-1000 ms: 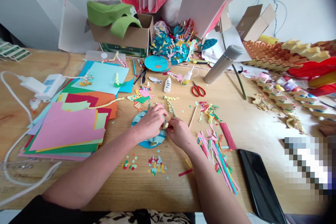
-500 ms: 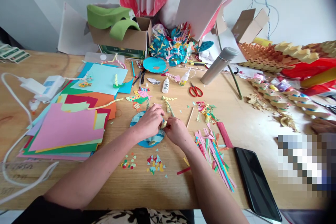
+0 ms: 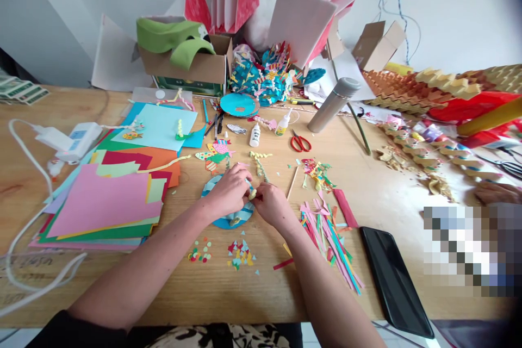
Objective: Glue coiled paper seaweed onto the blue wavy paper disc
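Observation:
Over the right part of a blue striped paper disc [image 3: 222, 222], my two hands meet. Between their fingertips shows a small pale yellow twisted paper piece [image 3: 253, 194]. My left hand [image 3: 230, 189] is closed at its left side, covering much of the disc. From the other side my right hand [image 3: 271, 204] pinches at the same piece, fingers curled in. Its far end is hidden in the fingers. Just beyond the hands lie a yellow and green paper twist [image 3: 261, 162] and several patterned paper fish [image 3: 216, 153].
Stacked coloured paper [image 3: 106, 201] lies left. Paper strips [image 3: 330, 244], a wooden stick [image 3: 292, 182] and a phone [image 3: 395, 283] are right. Glue bottles [image 3: 255, 135], red scissors [image 3: 300, 142] and a metal flask [image 3: 334, 104] stand or lie beyond. Another person's hand [image 3: 497, 194] shows far right.
The camera view has shifted slightly. My hands keep the yellow twisted piece between them over the disc, with only slight finger movement.

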`<state>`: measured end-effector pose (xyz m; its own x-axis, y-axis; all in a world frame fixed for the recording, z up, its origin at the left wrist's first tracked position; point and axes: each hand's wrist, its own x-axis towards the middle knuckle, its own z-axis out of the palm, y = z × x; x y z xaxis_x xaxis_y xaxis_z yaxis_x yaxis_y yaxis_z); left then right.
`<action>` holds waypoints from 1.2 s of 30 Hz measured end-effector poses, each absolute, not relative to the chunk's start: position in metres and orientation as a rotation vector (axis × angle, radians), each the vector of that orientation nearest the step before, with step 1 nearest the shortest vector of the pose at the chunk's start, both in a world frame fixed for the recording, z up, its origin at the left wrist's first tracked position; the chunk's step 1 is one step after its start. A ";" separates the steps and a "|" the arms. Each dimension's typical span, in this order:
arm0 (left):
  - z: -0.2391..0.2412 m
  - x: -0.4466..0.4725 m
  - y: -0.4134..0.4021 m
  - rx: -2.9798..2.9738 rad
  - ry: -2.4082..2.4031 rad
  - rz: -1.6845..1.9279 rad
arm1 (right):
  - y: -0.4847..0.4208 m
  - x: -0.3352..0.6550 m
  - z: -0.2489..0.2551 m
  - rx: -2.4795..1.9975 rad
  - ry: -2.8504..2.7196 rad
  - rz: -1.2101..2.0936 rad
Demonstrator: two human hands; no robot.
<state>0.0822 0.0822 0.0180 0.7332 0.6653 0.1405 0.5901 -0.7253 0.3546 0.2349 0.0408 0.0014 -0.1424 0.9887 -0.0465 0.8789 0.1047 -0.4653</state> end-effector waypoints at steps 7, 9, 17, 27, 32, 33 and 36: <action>0.012 0.080 0.082 2.652 0.995 0.399 | 0.039 0.236 -0.004 -1.871 -2.086 0.570; 0.012 0.080 0.082 2.652 0.996 0.404 | 0.038 0.235 -0.005 -1.865 -2.092 0.561; 0.010 0.080 0.083 2.611 0.997 0.387 | 0.037 0.232 -0.003 -1.877 -2.072 0.542; 0.011 0.080 0.083 2.590 0.984 0.401 | 0.037 0.230 -0.006 -1.836 -2.068 0.504; 0.012 0.080 0.082 2.594 0.989 0.397 | 0.035 0.229 -0.005 -1.823 -2.016 0.531; 0.012 0.080 0.082 2.597 0.993 0.392 | 0.034 0.229 -0.005 -1.811 -1.992 0.545; 0.013 0.080 0.082 2.619 0.989 0.385 | 0.031 0.230 -0.008 -1.789 -1.942 0.545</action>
<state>0.0797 0.0817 0.0133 0.7246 0.6753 0.1374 0.5907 -0.7114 0.3809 0.2304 0.0314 -0.0081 -0.0653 0.9963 0.0551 0.8220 0.0850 -0.5631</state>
